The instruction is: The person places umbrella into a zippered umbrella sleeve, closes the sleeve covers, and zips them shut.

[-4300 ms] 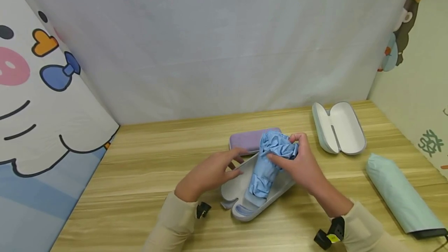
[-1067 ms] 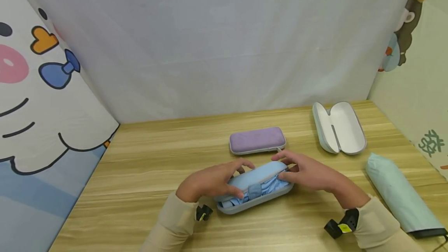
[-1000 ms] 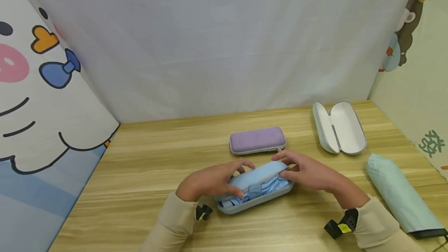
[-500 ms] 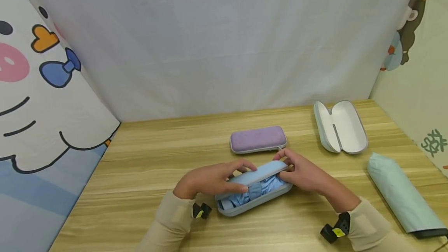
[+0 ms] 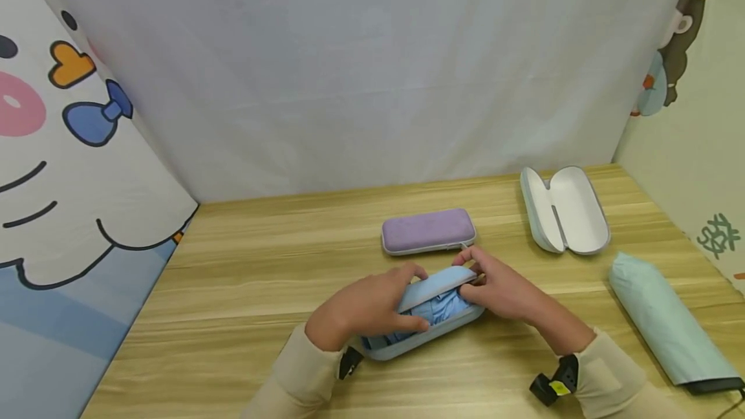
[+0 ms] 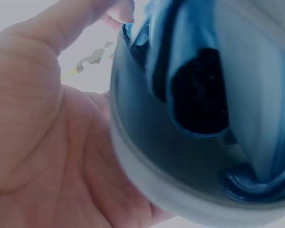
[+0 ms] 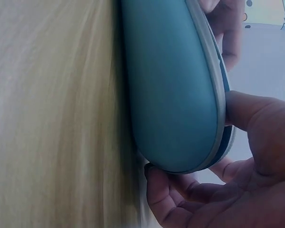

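Observation:
A light-blue hard glasses case (image 5: 431, 288) lies slantwise near the front of the table, its lid lowered partway. Inside it is a crumpled blue folded umbrella (image 5: 449, 308), visible through the gap along the front. My left hand (image 5: 368, 304) straddles the case's left part, fingers behind the lid and thumb at the front gap. At the right end, my right hand (image 5: 502, 286) grips the case, thumb at the opening and fingers behind. The left wrist view shows the umbrella's dark round end (image 6: 199, 95) within the case. The right wrist view shows the case's smooth blue shell (image 7: 173, 90).
Behind the blue case lies a closed purple case (image 5: 429, 231). At the back right a pale green case (image 5: 567, 212) stands open with a white inside. A mint-green folded umbrella (image 5: 669, 325) lies along the right side. A white curtain (image 5: 372, 83) hangs behind the table.
The right hand has gone from gripping the umbrella over the open case to the case's right end. The lid has come down over the umbrella. Lately the left hand slid rightward along the case.

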`<state>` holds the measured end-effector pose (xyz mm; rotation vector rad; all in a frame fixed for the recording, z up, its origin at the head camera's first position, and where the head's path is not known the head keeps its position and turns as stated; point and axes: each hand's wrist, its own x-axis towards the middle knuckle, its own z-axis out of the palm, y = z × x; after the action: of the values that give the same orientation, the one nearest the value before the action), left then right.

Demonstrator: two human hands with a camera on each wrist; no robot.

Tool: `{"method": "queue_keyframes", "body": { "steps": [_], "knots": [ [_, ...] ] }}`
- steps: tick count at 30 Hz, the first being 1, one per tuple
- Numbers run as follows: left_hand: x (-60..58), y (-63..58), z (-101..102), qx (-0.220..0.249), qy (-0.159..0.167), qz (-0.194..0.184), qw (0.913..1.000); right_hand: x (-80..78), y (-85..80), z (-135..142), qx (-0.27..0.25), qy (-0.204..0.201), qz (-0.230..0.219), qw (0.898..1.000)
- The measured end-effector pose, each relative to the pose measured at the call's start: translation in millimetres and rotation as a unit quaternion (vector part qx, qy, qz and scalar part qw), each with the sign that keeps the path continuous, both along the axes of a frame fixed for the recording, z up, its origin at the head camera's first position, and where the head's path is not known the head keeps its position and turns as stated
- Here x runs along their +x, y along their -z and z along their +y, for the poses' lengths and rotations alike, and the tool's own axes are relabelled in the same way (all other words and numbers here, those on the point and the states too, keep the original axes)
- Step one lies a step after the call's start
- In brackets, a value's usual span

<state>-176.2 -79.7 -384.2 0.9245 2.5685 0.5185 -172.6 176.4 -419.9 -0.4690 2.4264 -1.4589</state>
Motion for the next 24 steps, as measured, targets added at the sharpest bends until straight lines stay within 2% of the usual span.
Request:
{"method": "queue_keyframes", "body": {
  "steps": [3,6,11,14,16,19,24],
  "knots": [
    [2.3,1.1,-0.2,0.004,0.007,0.003,1.0000,-0.3,-0.9,0.3,0.004,-0.002,-0.004,1.000],
    [2.4,2.5,-0.3,0.003,0.016,0.020,0.9997,-1.6,-2.8,4.5,0.004,-0.022,-0.016,1.000],
    [-0.1,2.5,-0.7,-0.003,0.024,0.019,0.9995,-2.7,-5.8,16.7,0.002,-0.100,-0.033,0.994],
    [-1.8,2.0,-1.4,-0.004,0.025,0.010,0.9996,-2.7,-5.4,18.4,0.019,-0.135,0.007,0.991],
    [-2.4,1.6,-2.5,-0.004,0.023,0.008,0.9997,-2.8,-5.2,16.3,0.034,-0.132,0.042,0.990],
    [-3.3,2.3,-4.2,0.002,0.023,0.007,0.9997,-3.1,-5.3,12.6,0.060,-0.100,0.089,0.989],
    [-3.5,3.2,-5.3,0.013,0.032,0.016,0.9993,-2.4,-4.9,9.1,0.064,-0.073,0.104,0.990]
  ]
}}
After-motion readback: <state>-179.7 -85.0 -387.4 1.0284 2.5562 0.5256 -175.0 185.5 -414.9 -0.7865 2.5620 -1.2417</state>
